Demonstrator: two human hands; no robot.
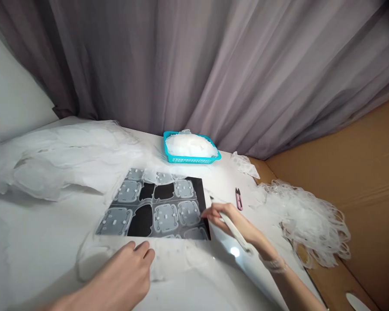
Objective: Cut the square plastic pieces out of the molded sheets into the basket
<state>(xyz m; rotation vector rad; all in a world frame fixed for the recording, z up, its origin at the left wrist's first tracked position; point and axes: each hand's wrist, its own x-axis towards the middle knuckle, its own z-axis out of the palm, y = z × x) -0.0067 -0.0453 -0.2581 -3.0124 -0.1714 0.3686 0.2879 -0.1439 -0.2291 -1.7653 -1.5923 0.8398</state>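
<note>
A translucent sheet with several rounded-square pieces and cut-out gaps (165, 217) lies over a black mat (199, 190) and reaches past its near edge. My left hand (132, 268) is on the sheet's near part, fingers curled together; whatever is under them is hidden. At the mat's right edge, my right hand (227, 220) is closed round a slim, white-handled tool (236, 235). The handle slants back toward my wrist, and its working end is too unclear to name. Right-hand fingertips are close to the sheet's right side.
A turquoise basket (192, 160) heaped with white pieces stands at the back. Thread snips (239, 199) lie right of the mat. Translucent sheets (68, 155) are piled left, loopy offcuts (307, 220) right, beside a cardboard wall (353, 160). A smaller translucent scrap (244, 165) lies behind the snips.
</note>
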